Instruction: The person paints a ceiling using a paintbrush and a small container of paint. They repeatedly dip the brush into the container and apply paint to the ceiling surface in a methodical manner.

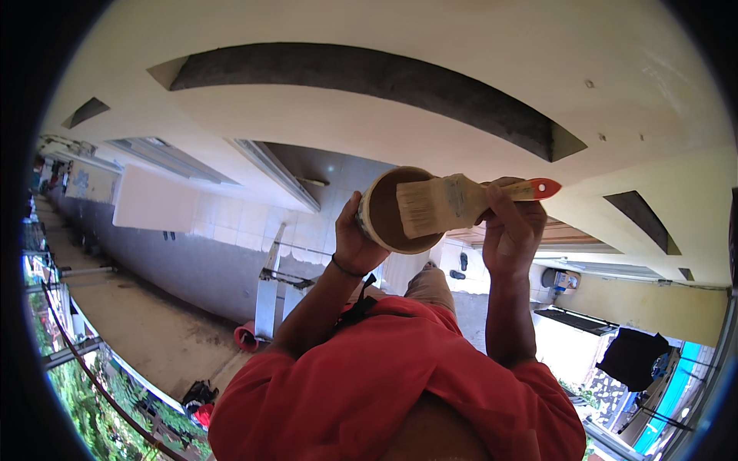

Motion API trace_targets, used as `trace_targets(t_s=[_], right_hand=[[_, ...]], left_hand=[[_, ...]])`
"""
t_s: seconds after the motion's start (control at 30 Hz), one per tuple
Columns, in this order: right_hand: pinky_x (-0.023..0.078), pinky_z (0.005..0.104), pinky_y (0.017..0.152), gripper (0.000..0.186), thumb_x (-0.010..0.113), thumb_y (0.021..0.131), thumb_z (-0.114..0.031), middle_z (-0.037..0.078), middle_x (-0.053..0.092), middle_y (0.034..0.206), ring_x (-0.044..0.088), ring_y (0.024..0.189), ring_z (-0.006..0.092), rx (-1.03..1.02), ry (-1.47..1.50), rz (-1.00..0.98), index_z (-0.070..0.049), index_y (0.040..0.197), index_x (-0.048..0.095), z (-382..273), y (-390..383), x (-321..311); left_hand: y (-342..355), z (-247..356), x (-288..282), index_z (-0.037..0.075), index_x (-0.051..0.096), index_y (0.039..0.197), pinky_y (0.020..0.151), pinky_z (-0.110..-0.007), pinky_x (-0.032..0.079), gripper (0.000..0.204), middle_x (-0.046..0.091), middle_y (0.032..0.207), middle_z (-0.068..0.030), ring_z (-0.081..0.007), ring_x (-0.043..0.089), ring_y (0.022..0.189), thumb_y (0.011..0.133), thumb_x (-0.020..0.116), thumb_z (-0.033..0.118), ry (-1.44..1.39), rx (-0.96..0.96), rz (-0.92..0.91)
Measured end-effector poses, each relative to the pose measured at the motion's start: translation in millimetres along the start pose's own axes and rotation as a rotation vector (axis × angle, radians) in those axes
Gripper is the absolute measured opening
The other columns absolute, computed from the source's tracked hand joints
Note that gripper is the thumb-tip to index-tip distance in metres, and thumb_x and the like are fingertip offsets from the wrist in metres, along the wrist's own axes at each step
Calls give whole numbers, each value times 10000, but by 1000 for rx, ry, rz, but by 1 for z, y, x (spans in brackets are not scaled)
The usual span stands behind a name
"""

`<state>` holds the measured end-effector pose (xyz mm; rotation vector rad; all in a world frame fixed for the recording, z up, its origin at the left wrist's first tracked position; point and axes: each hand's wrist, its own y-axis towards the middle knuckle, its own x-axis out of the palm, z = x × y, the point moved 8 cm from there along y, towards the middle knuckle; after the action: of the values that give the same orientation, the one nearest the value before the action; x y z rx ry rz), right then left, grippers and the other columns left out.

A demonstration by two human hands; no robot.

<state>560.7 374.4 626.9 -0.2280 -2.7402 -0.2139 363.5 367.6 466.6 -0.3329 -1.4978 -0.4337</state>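
Observation:
My left hand [357, 242] grips a round tub [374, 234] by its left side, thumb near the rim. Its open top shows a brown inside; how much it contains I cannot tell. Over the tub's right part lies a wide paintbrush [453, 201], its pale bristles pointing left across the opening. My right hand [515, 223] is closed round the brush's handle, whose red tip sticks out to the right past the fingers. Whether the bristles touch the rim I cannot make out.
A cream wall with a long dark recess [361, 77] rises ahead. Below left stands a metal ladder [267, 296], beside a red bucket-like thing [247, 336]. Dark sandals [459, 266] lie on the floor far below. A black cloth [633, 359] hangs at the right.

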Motion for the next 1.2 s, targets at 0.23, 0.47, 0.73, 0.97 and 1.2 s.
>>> trace_targets(t_s=[0.23, 0.47, 0.73, 0.97, 1.2], right_hand=[[626, 321, 707, 174, 722, 1073, -185, 214, 799, 1098, 763, 826, 222, 173, 476, -25, -12, 1066, 710, 41, -6, -12], [620, 288, 693, 272, 707, 1098, -363, 126, 790, 1024, 750, 784, 179, 179, 714, 7, -92, 1096, 708, 52, 4, -8], [546, 227, 639, 332, 685, 1099, -447, 21, 752, 959, 665, 704, 114, -55, 765, 132, -117, 1133, 671, -12, 54, -10], [624, 288, 632, 187, 795, 1001, -5, 135, 777, 883, 776, 688, 208, -847, 122, 274, 18, 1122, 654, -133, 100, -29], [658, 311, 756, 248, 834, 992, -61, 154, 784, 1105, 774, 864, 211, -1194, -752, 765, 24, 1188, 709, -160, 51, -64]], left_hand=[[5, -3, -13, 143, 436, 1666, 1203, -685, 424, 741, 490, 1669, -151, -395, 475, 1545, 1115, 415, 638, -174, -23, 142], [18, -8, 1, 187, 491, 1617, 1017, -620, 522, 776, 560, 1587, -122, -379, 561, 1434, 1053, 459, 719, -57, -61, 137], [18, -14, -4, 185, 440, 1656, 1073, -599, 561, 815, 464, 1626, -236, -462, 463, 1483, 1023, 651, 652, -36, -101, 61], [6, -18, -10, 187, 455, 1646, 1105, -603, 560, 847, 419, 1653, -228, -441, 436, 1489, 984, 721, 644, 8, -136, -2], [-6, -15, -2, 156, 521, 1593, 1092, -609, 580, 764, 418, 1616, -219, -438, 432, 1446, 989, 758, 561, -36, -113, 3]])
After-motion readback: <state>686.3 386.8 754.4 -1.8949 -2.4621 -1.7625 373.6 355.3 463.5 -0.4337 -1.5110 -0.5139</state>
